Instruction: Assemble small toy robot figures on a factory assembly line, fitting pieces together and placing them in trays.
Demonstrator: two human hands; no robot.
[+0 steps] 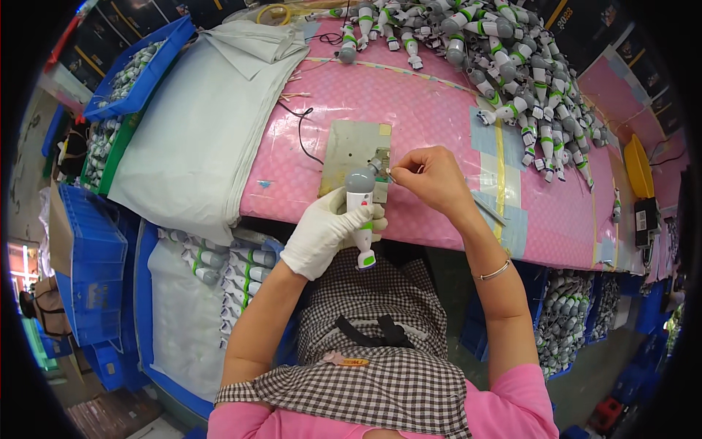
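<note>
My left hand (325, 230), in a white glove, grips a white toy figure (360, 219) with a grey round head and green trim, held upright over the table's near edge. My bare right hand (431, 175) pinches a small thin metal part against the figure's grey head. Both hands meet above a small worn metal plate (351, 150) lying on the pink table (409, 110). A bracelet sits on my right wrist.
A large pile of the same white, grey and green figures (512, 66) covers the table's far right. A stack of pale folded sheets (205, 124) lies at the left. Blue crates (91, 271) with more figures stand at left and under the table. A yellow tray (638, 167) sits far right.
</note>
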